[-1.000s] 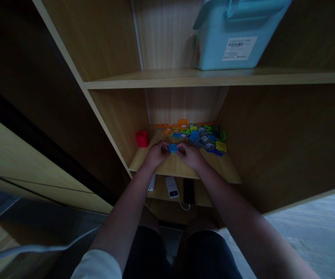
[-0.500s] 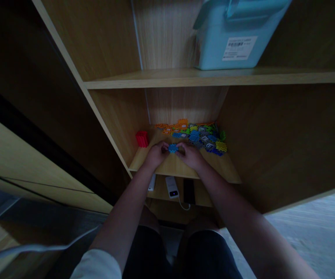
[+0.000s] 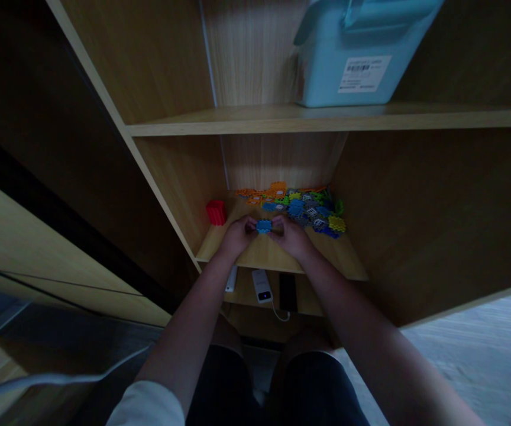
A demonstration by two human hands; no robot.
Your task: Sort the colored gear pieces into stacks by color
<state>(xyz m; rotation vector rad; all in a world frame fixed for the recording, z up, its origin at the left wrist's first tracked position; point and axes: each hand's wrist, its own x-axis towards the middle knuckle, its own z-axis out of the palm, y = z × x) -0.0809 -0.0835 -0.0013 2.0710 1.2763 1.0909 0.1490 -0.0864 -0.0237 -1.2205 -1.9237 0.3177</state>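
Observation:
Between my two hands is a small blue toothed plastic piece (image 3: pixel 264 226), just above the front part of the wooden shelf (image 3: pixel 273 255). My left hand (image 3: pixel 239 234) pinches its left edge, and my right hand (image 3: pixel 289 234) pinches the right edge. Behind my right hand spreads a pile of similar toothed pieces (image 3: pixel 311 212) in orange, blue, grey, yellow and green. A stack of red toothed pieces (image 3: pixel 216 212) stands by the shelf's left wall, apart from my left hand.
A light-blue lidded box (image 3: pixel 348 59) with a label sits on the shelf above. Below my hands lie a white device (image 3: pixel 262 286) with a cable, a dark flat object (image 3: pixel 288 292) and another white object (image 3: pixel 231 278). Wooden side walls bound the compartment.
The blue piece has tilted slightly between my fingers, so it looks thicker. Both hands keep nearly the same place.

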